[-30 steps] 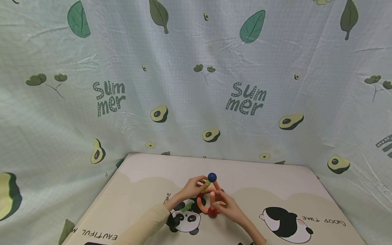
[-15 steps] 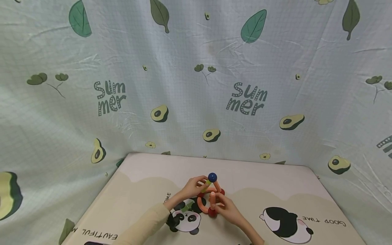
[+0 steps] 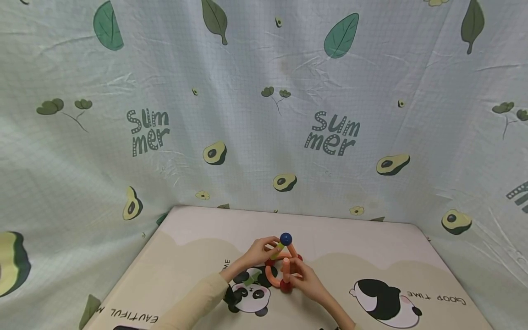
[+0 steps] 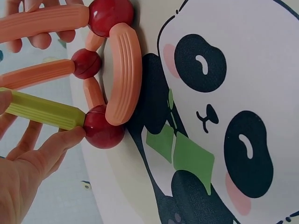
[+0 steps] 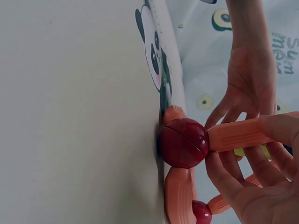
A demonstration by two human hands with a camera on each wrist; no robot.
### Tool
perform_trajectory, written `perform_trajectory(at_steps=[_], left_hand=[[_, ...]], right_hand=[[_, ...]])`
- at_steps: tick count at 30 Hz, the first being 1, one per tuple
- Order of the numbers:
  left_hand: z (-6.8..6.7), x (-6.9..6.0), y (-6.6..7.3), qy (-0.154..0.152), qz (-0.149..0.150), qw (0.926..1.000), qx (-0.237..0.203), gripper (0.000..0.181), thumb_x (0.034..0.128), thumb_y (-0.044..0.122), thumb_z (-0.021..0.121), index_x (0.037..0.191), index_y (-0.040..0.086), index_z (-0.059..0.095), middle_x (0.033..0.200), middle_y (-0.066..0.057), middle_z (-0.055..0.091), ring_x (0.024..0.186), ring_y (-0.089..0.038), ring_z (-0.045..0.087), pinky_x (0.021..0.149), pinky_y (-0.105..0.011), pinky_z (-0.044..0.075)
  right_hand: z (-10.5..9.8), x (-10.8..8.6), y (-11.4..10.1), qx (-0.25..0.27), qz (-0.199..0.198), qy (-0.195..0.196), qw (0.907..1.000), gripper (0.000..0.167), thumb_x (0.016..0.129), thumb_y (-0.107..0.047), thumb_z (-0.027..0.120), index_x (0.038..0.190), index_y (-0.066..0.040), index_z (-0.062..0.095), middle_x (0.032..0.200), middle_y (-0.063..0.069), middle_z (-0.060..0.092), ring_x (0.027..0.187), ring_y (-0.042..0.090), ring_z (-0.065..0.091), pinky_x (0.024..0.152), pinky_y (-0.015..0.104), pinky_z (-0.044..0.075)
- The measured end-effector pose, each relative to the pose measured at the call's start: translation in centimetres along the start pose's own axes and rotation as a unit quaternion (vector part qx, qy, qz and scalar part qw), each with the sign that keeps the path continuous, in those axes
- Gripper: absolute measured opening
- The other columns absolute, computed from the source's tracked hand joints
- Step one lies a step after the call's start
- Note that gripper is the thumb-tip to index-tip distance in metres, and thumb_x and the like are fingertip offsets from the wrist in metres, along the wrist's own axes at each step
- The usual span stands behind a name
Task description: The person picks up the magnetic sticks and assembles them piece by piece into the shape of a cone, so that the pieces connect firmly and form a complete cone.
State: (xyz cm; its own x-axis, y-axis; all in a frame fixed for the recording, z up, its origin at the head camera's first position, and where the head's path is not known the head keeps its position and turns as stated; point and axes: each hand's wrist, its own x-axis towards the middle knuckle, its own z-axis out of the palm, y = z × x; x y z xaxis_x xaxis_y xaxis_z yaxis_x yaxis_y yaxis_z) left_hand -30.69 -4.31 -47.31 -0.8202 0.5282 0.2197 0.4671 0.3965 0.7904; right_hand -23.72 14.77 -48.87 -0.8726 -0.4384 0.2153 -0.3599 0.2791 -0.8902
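A toy frame of magnetic rods and balls stands on the table, with curved orange rods (image 4: 125,74) joining red balls (image 4: 103,128) in a ring at its base. My left hand (image 3: 257,252) pinches a slanted yellow-green rod (image 4: 46,109), one fingertip by the red ball under it. That rod and a straight orange rod (image 3: 292,250) meet at a blue ball (image 3: 286,239) on top. With thumb and fingers, my right hand (image 3: 304,278) holds an upright orange rod (image 5: 238,134) that sits on the nearest red ball (image 5: 183,143). Its top end bears no ball.
Panda drawings and lettering are printed on the pale table mat (image 3: 198,229). A dark-edged object (image 3: 128,327) is cut off at the bottom left of the head view. Behind the table hangs a patterned curtain (image 3: 247,119).
My right hand has shifted slightly and its fingers have settled on the upright orange rod, uncovering the red ball at the back right. My left hand and the frame stay in place.
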Motion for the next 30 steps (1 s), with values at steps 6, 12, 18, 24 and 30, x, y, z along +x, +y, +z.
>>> perform_trajectory(at_steps=[6,12,18,24,30], left_hand=[[-0.10,-0.02,-0.06,0.001,0.010,0.9999,-0.005,0.024,0.0888,0.016,0.053,0.109,0.005,0.057,0.107,-0.019,0.061,0.095,-0.035,0.060,0.074,-0.037,0.051],[0.02,-0.08,-0.18,0.002,0.003,1.0000,0.000,0.024,0.0890,0.017,0.053,0.109,0.005,0.057,0.108,-0.018,0.061,0.095,-0.034,0.060,0.075,-0.036,0.051],[0.13,-0.14,-0.17,-0.001,0.002,1.0000,0.003,0.023,0.0896,0.019,0.052,0.108,0.006,0.057,0.107,-0.016,0.061,0.096,-0.031,0.060,0.078,-0.036,0.051],[0.15,-0.25,-0.30,-0.002,0.013,0.9999,0.003,0.024,0.0896,0.020,0.052,0.108,0.005,0.058,0.107,-0.016,0.061,0.097,-0.030,0.059,0.078,-0.036,0.050],[0.04,-0.47,-0.13,-0.007,0.017,0.9998,-0.003,0.023,0.0892,0.017,0.052,0.107,0.005,0.058,0.106,-0.016,0.062,0.097,-0.031,0.059,0.079,-0.036,0.050]], right_hand=[[-0.04,-0.04,-0.92,0.011,0.016,0.013,0.9997,0.033,0.086,-0.009,0.056,0.115,0.004,0.047,0.104,0.022,0.057,0.090,0.016,0.059,0.073,0.020,0.047],[-0.08,0.06,-0.69,0.008,0.042,0.015,0.9990,0.031,0.086,-0.013,0.056,0.113,0.001,0.050,0.105,0.020,0.056,0.092,0.019,0.057,0.074,0.021,0.047],[-0.09,0.18,-0.52,0.017,0.048,0.017,0.9986,0.032,0.086,-0.012,0.056,0.114,0.003,0.050,0.104,0.021,0.057,0.089,0.019,0.057,0.072,0.019,0.047],[-0.03,0.29,-0.44,0.029,0.060,0.026,0.9974,0.032,0.086,-0.012,0.056,0.113,0.004,0.050,0.106,0.023,0.056,0.088,0.019,0.058,0.066,0.024,0.050],[-0.03,0.38,-0.59,0.042,0.076,0.032,0.9957,0.035,0.087,-0.013,0.056,0.116,0.004,0.048,0.107,0.023,0.056,0.089,0.021,0.057,0.061,0.029,0.051]])
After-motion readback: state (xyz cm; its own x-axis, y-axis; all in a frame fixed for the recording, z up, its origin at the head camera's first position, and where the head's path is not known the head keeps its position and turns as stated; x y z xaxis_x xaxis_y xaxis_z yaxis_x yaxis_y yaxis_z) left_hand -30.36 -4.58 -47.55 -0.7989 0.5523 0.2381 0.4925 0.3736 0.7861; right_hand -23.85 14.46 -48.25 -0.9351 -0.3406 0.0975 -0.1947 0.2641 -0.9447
